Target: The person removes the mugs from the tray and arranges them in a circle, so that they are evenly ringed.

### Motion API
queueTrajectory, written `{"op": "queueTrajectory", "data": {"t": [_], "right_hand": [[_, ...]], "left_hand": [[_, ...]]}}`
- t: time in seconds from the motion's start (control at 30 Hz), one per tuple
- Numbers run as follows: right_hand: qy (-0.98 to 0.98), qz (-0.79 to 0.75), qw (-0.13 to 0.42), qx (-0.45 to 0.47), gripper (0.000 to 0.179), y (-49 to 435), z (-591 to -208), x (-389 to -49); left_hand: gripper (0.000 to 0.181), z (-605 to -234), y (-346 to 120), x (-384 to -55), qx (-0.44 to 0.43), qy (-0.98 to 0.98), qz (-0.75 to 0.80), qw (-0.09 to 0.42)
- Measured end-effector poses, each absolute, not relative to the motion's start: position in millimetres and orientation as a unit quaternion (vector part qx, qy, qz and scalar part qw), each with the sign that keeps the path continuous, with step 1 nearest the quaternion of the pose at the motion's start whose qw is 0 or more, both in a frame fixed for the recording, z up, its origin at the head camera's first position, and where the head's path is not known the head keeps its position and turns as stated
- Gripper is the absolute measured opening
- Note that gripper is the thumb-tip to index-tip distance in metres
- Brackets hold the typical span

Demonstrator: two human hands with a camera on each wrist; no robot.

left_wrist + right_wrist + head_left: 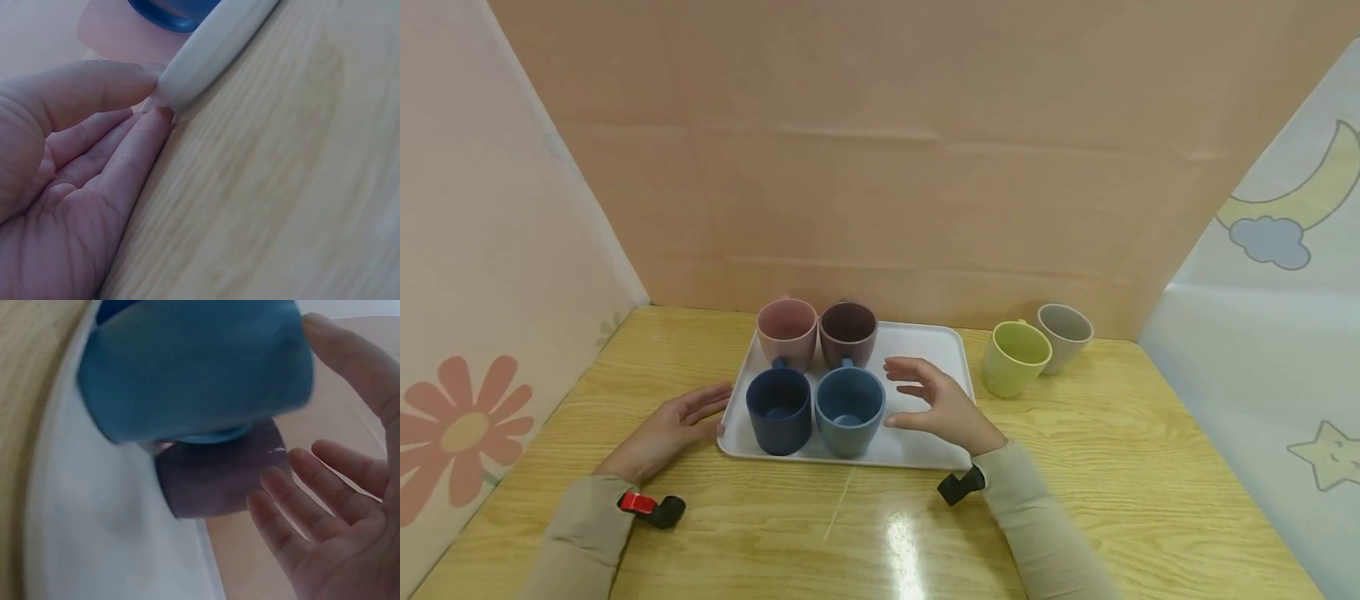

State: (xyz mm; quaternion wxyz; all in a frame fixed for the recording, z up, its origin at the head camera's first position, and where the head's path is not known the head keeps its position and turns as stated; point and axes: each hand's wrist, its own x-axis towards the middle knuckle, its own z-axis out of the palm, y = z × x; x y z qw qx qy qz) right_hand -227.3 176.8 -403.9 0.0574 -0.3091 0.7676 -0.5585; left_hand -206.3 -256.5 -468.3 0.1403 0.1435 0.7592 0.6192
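Observation:
A white tray (917,446) carries a navy mug (779,425), a blue mug (846,429), a pink mug (786,346) and a dark plum mug (848,340). At the tray's left edge is my left hand (662,433); thumb and fingertips hold the rim (212,53) in the left wrist view. My right hand (942,407) is spread beside the blue mug, thumb apart from the fingers, gripping nothing. In the right wrist view the thumb tip lies by the blue mug's edge (206,369); whether they touch, I cannot tell. The plum mug (219,478) shows behind it.
Right of the tray, a yellow-green mug (1015,362) and a grey cup (1064,333) stand close together on the wooden table (775,533). A tan back wall (880,208) and patterned side panels (1247,333) border the table.

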Motion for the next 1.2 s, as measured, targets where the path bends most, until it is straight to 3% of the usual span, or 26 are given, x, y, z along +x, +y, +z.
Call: {"op": "queueTrajectory", "data": {"t": [0.43, 1.2], "right_hand": [[0.755, -0.584, 0.095, -0.284, 0.096, 151, -420, -217], [0.772, -0.574, 0.085, -0.26, 0.088, 135, -425, -207]], "left_hand": [[0.071, -469, -257, -205, 0.13, 0.763, 0.617, 0.142], [0.069, -468, -261, -207, 0.132, 0.798, 0.569, 0.149]]}}
